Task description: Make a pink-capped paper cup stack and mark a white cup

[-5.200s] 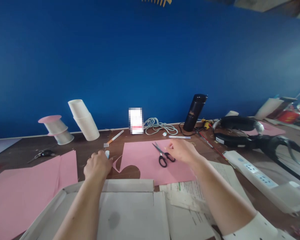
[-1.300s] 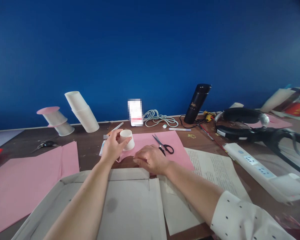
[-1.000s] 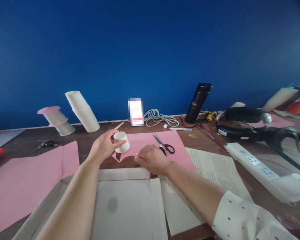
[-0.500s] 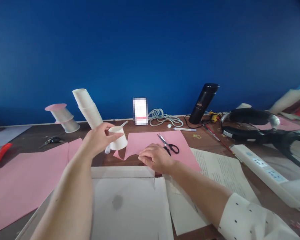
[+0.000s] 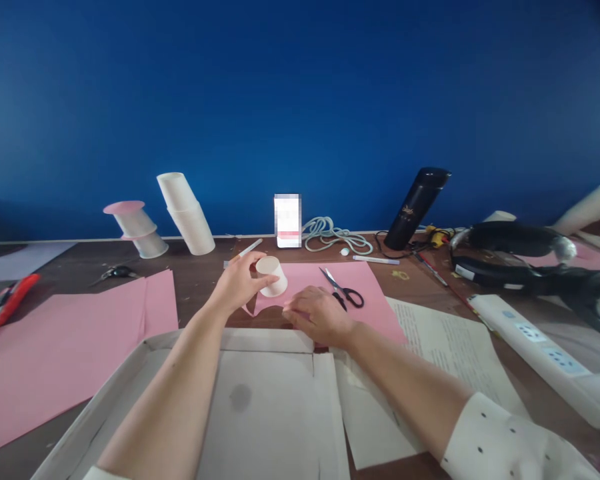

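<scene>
My left hand (image 5: 241, 283) grips a small white paper cup (image 5: 271, 277), thumb on the near side and fingers behind it. The cup's closed round end faces up, over the left part of a pink paper sheet (image 5: 300, 277). A curved notch is cut into that sheet's near edge. My right hand (image 5: 320, 313) is at this edge, its fingers bent and pressed together on the paper; the fingertips are partly hidden. Just beyond it lie scissors (image 5: 344, 291) with black handles, blades spread. Behind my left hand is a white pen (image 5: 250, 248).
A white box lid (image 5: 270, 413) fills the near middle. Stacked paper cups (image 5: 186, 213), a cup-and-pink-disc stack (image 5: 139, 230), a phone (image 5: 288, 223) and a black flask (image 5: 416, 210) stand at the back. Left are pink sheets (image 5: 65, 360) and a red cutter (image 5: 15, 300); right, a power strip (image 5: 535, 353).
My left hand has moved the cup right, from beside the pink sheet to over its left part. My right hand stays at the sheet's near edge. The view has shifted slightly.
</scene>
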The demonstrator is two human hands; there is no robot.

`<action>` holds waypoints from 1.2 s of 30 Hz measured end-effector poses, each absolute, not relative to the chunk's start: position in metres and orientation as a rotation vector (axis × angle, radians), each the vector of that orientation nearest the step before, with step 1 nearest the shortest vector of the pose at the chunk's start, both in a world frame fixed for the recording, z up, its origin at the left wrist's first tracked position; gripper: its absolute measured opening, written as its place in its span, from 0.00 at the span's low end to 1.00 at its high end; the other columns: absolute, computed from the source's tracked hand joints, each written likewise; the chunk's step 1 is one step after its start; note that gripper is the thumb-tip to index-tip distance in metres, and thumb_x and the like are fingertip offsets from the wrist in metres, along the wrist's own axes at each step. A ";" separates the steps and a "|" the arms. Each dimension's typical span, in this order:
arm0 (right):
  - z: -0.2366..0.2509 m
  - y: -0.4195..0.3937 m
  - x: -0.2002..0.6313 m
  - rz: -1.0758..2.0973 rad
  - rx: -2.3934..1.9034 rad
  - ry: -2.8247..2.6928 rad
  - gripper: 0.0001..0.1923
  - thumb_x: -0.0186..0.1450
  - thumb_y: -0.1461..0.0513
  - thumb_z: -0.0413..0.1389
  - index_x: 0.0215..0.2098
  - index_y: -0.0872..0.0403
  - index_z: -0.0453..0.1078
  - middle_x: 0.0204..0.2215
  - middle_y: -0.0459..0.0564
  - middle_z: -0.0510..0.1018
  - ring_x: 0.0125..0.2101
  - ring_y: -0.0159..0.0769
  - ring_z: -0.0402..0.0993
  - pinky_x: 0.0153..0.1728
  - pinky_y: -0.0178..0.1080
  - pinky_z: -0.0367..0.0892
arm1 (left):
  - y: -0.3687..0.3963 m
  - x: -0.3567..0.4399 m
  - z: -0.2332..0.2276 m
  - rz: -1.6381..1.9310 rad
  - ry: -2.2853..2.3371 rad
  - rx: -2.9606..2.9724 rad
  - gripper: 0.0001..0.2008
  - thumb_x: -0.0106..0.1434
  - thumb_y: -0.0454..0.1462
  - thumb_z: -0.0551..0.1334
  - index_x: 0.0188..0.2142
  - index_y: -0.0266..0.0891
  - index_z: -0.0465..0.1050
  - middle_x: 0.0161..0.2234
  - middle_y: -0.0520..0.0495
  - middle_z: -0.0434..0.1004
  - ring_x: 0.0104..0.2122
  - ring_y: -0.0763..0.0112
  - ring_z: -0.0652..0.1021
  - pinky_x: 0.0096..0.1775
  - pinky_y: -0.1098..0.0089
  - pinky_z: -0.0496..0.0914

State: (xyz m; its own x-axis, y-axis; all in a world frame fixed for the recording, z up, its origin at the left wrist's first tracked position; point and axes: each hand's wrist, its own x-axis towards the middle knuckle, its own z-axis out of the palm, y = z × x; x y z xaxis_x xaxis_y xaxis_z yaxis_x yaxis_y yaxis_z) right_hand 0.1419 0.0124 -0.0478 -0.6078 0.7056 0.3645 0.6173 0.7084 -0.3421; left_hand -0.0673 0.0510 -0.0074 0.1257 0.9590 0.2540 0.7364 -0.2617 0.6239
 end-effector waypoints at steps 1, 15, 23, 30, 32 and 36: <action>-0.048 0.013 0.142 0.242 -1.018 -2.440 0.17 0.68 0.53 0.47 0.35 0.51 0.75 0.34 0.49 0.79 0.40 0.37 0.71 0.42 0.39 0.59 | 0.051 -0.066 -0.007 0.884 1.632 2.077 0.25 0.51 0.50 0.64 0.47 0.45 0.68 0.46 0.45 0.75 0.40 0.60 0.75 0.39 0.62 0.68; -0.049 0.013 0.142 0.259 -1.013 -2.413 0.13 0.66 0.55 0.50 0.38 0.50 0.75 0.39 0.47 0.79 0.42 0.37 0.71 0.44 0.39 0.61 | 0.047 -0.058 -0.006 0.854 1.562 2.181 0.21 0.52 0.46 0.64 0.45 0.45 0.68 0.45 0.49 0.75 0.41 0.62 0.74 0.41 0.64 0.67; -0.047 0.012 0.142 0.276 -0.997 -2.411 0.13 0.66 0.56 0.50 0.39 0.50 0.75 0.40 0.47 0.79 0.42 0.37 0.72 0.44 0.39 0.62 | 0.048 -0.057 -0.009 0.854 1.552 2.160 0.22 0.52 0.47 0.64 0.45 0.45 0.68 0.45 0.49 0.74 0.41 0.62 0.74 0.40 0.64 0.67; -0.049 0.013 0.142 0.294 -1.011 -2.399 0.12 0.66 0.56 0.51 0.38 0.50 0.75 0.40 0.46 0.80 0.43 0.37 0.71 0.45 0.40 0.62 | 0.048 -0.056 -0.008 0.850 1.554 2.152 0.21 0.51 0.47 0.64 0.43 0.45 0.68 0.44 0.49 0.75 0.39 0.63 0.75 0.37 0.65 0.67; -0.049 0.013 0.142 0.292 -1.014 -2.399 0.12 0.66 0.56 0.51 0.39 0.50 0.75 0.40 0.46 0.80 0.43 0.37 0.71 0.45 0.40 0.61 | 0.048 -0.056 -0.007 0.846 1.558 2.175 0.20 0.51 0.47 0.64 0.43 0.45 0.68 0.43 0.50 0.75 0.39 0.63 0.75 0.37 0.65 0.66; -0.046 0.012 0.142 0.281 -1.019 -2.410 0.12 0.66 0.55 0.51 0.39 0.49 0.75 0.41 0.46 0.80 0.43 0.36 0.72 0.45 0.40 0.61 | 0.047 -0.057 -0.006 0.828 1.591 2.185 0.21 0.51 0.49 0.64 0.43 0.46 0.68 0.42 0.51 0.75 0.38 0.62 0.75 0.37 0.65 0.66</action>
